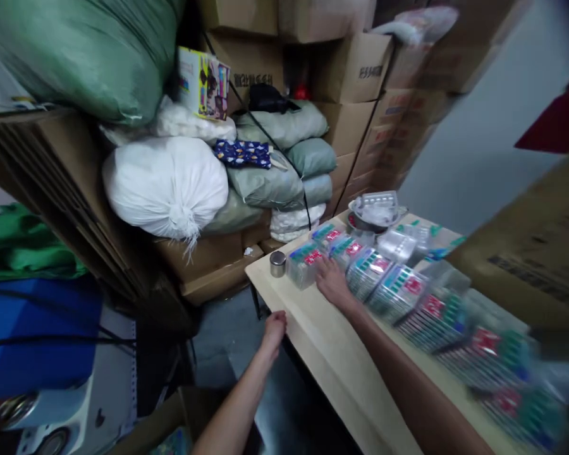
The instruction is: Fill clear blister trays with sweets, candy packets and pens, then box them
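Note:
My right hand [332, 282] reaches over the table, its fingers stretched out against the near side of a clear plastic pack [303, 262] with a red and green label. More such packs [370, 272] stand in a row running toward the near right, blurred by motion. Beside the end pack is a small round metal tin [277, 264]. My left hand [275, 325] is curled into a fist at the table's left edge, and I see nothing sticking out of it.
The pale wooden table [308, 328] runs from centre to lower right. A metal bowl [374, 212] holding plastic trays sits at its back. Stuffed sacks [168, 183] and cartons [346, 69] are piled behind. At right leans a large carton [526, 253]; folded cardboard [61, 170] stands left.

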Motion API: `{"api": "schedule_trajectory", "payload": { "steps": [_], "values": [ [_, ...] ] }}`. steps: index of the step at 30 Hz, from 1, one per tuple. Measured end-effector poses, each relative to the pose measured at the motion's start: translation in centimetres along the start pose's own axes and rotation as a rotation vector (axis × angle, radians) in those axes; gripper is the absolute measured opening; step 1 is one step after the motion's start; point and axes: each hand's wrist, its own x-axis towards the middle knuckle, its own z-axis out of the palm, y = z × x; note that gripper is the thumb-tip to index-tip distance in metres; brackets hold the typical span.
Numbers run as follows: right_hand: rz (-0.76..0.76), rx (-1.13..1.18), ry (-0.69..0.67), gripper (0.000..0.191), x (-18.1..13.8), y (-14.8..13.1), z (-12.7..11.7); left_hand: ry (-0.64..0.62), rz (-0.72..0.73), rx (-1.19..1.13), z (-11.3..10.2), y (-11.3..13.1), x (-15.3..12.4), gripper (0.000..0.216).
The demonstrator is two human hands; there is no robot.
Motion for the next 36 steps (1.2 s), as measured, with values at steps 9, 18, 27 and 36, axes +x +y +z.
{"api": "schedule_trajectory", "payload": {
  "steps": [9,18,27,36],
  "values": [
    [-0.373,-0.298,-0.131,0.057,15.3,5.0,7.7,0.101,0.376,0.217,7.8,2.3,10.9,0.091],
    [-0.45,-0.262,-0.117,0.059,16.6,8.0,8.2,0.103,0.414,-0.018,11.6,5.5,13.5,0.072],
    [-0.555,-0.134,-0.199,0.05,14.2,8.7,6.2,-0.029,0.456,0.403,8.9,9.5,15.6,0.035],
    [-0.795,0.205,-0.296,0.049,4.9,9.9,2.3,-0.016,0.229,0.213,9.6,2.0,2.9,0.043]
  ]
}}
